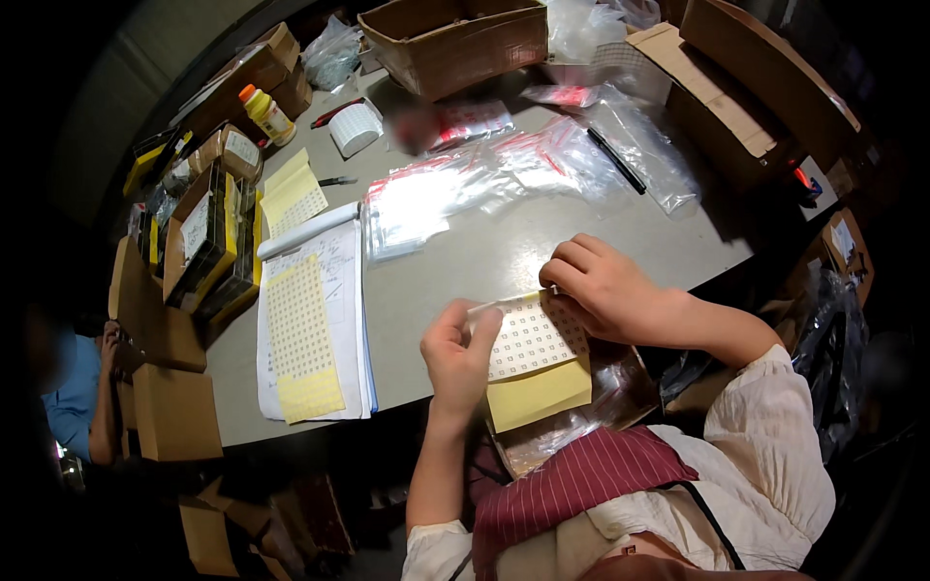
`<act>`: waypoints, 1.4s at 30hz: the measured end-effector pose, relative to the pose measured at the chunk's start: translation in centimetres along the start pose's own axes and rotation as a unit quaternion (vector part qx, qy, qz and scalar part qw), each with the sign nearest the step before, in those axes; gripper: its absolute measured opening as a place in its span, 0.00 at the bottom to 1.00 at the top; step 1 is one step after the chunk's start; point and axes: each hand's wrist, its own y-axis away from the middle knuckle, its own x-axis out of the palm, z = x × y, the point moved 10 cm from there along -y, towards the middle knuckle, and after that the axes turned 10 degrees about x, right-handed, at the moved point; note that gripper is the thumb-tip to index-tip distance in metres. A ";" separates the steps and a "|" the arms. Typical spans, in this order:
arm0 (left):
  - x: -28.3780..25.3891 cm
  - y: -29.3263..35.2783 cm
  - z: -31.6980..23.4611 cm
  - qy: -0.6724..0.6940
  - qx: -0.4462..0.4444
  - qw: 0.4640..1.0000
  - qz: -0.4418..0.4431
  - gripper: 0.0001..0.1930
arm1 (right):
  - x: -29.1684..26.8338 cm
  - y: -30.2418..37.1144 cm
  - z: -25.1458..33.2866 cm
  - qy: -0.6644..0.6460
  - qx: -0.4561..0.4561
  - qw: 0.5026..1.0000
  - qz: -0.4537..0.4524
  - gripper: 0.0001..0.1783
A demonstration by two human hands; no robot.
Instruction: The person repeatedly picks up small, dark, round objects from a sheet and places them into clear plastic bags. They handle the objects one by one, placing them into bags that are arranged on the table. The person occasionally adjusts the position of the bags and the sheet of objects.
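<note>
Both hands hold a sheet of small printed labels [535, 339] by its upper edge, at the near edge of the table. My left hand [459, 351] pinches its upper left corner between thumb and fingers. At the upper right corner, the fingers of my right hand [603, 289] are closed on the sheet. Bare yellow backing paper [542, 397] hangs below the printed part. Under it, a box with clear plastic bags [625, 385] sits by my lap. Flat clear zip bags with red edges [465, 184] lie spread beyond my hands.
Left on the table lie a notepad [341, 271] and more yellow label sheets [300, 324]. Behind are a label roll [355, 130], a yellow bottle [268, 114] and cardboard boxes [465, 48]. A black marker [616, 161] rests on the bags. Another person's arm [105, 397] shows at far left.
</note>
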 end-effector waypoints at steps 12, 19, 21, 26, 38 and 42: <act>-0.8 0.1 0.7 -0.041 0.022 0.999 -0.003 0.07 | 0.0 0.3 1.1 0.038 -0.038 0.998 -0.021 0.11; -1.2 -0.2 1.2 -0.007 -0.012 1.000 -0.022 0.08 | -0.5 1.2 1.7 0.031 -0.145 0.988 -0.051 0.11; -1.2 -0.4 1.0 0.016 -0.027 0.999 -0.027 0.08 | -2.3 -0.6 -3.4 -0.040 -0.042 0.997 -0.055 0.14; -3.2 -0.7 -0.5 0.009 0.000 0.998 -0.063 0.08 | -1.5 -0.4 -15.1 -0.009 0.169 0.985 -0.019 0.10; -7.7 0.4 -1.1 0.018 0.022 0.993 -0.112 0.09 | -3.4 -0.9 -9.9 -0.101 0.165 0.980 0.051 0.11; -7.6 0.2 -1.0 0.012 0.033 0.993 -0.109 0.09 | -1.5 0.8 -12.0 -0.034 0.197 0.975 0.092 0.10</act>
